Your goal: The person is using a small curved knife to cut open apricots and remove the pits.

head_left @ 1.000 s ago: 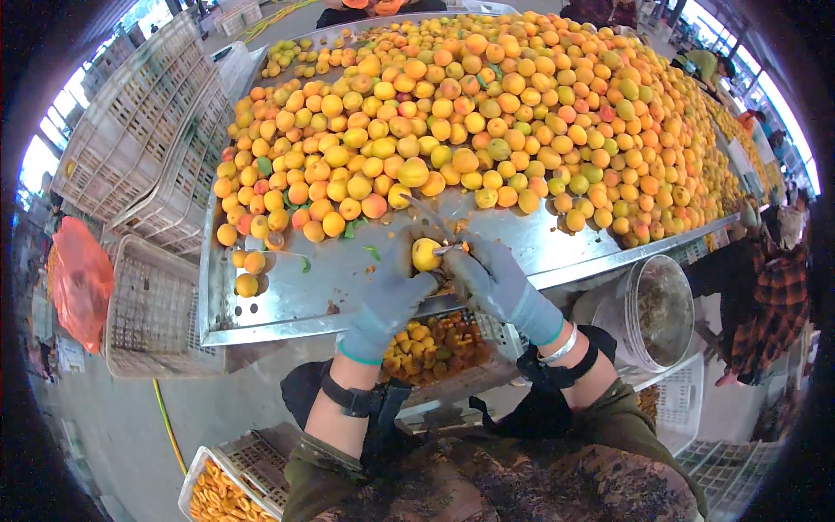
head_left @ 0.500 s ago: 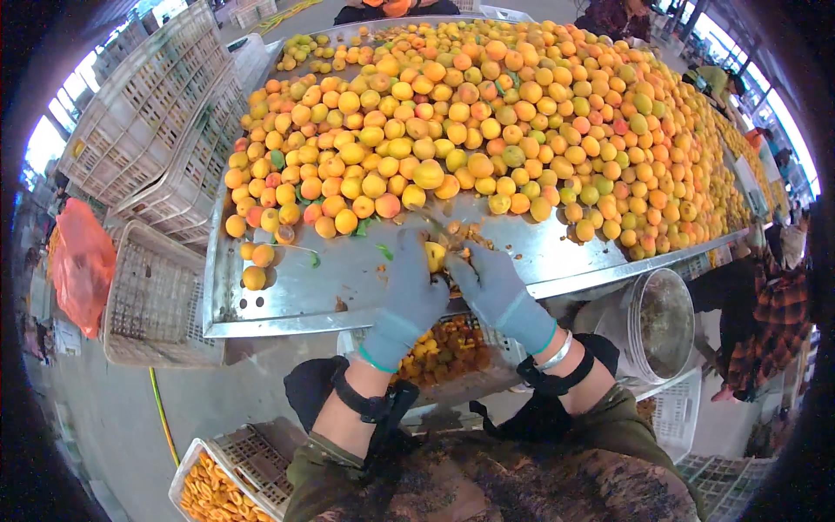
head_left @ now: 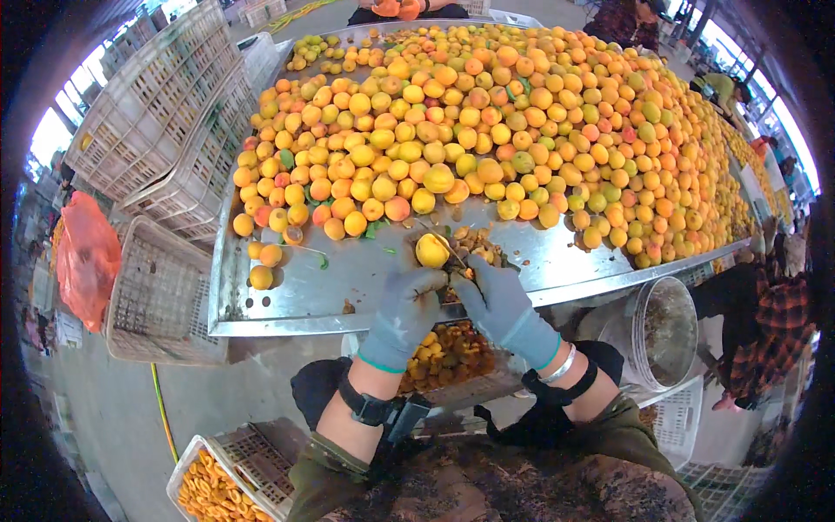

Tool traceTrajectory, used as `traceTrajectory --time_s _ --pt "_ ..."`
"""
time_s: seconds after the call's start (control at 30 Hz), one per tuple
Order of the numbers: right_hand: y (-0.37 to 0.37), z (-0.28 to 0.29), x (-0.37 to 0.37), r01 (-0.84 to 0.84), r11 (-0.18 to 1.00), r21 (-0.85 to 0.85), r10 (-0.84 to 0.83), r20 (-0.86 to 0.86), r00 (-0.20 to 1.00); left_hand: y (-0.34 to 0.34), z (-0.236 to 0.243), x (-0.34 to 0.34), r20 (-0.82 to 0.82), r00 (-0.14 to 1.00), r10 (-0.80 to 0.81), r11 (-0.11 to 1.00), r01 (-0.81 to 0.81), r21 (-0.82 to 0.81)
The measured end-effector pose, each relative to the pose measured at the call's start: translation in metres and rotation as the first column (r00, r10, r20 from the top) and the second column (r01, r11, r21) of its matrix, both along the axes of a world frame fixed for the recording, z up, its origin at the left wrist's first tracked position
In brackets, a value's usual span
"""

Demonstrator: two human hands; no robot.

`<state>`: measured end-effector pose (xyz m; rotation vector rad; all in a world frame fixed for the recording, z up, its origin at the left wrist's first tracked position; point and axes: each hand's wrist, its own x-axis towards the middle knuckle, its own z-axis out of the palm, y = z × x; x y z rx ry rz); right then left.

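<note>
My left hand [head_left: 402, 315], in a grey glove with a green cuff, is closed at the tray's near edge, with a yellow apricot [head_left: 432, 250] at its fingertips. My right hand [head_left: 499, 304], gloved alike, is closed just beside it; what its fingers grip is too small to make out. A thin dark curved strip shows by the apricot's right side. Brownish scraps [head_left: 477, 245] lie just beyond my right fingers. A large heap of apricots [head_left: 487, 130] covers most of the metal tray [head_left: 348, 291].
Below the tray's near edge sits a crate of fruit pieces [head_left: 448, 357]. White buckets [head_left: 665, 331] stand at right, near a person in a plaid sleeve [head_left: 765, 344]. Stacked crates [head_left: 156, 113], an empty-looking crate [head_left: 161, 296], a red bag [head_left: 87, 261] and a crate of apricot halves [head_left: 222, 487] are left.
The apricot at my left fingertips now shows a fuller, rounder side and sits higher above my hand. Both hands have shifted slightly toward me, and the view has moved a little.
</note>
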<state>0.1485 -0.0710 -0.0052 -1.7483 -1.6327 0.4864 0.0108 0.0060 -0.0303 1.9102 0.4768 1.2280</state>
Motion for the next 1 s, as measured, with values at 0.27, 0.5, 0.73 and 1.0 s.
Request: traceTrajectory --time_s 0.27,0.5,0.73,1.0 --pt "0.005 -0.022 -0.004 -0.004 1.000 0.012 0.004 0.029 1.000 -0.009 0.001 0.006 -0.002 0.991 0.135 0.979 -0.133 0.156" --pt "0.004 0.007 -0.007 0.025 0.996 0.087 -0.019 -0.075 0.997 -0.004 0.015 0.003 0.203 0.978 0.047 0.964 0.009 -0.266" --pt "-0.001 0.019 0.004 -0.139 0.990 0.012 0.139 -0.062 0.988 0.007 0.039 -0.021 0.287 0.940 -0.187 0.688 0.334 -0.645" --pt "-0.002 0.022 0.006 -0.227 0.963 -0.145 0.199 -0.188 0.962 0.023 0.033 -0.039 0.141 0.954 -0.266 0.713 0.293 -0.637"
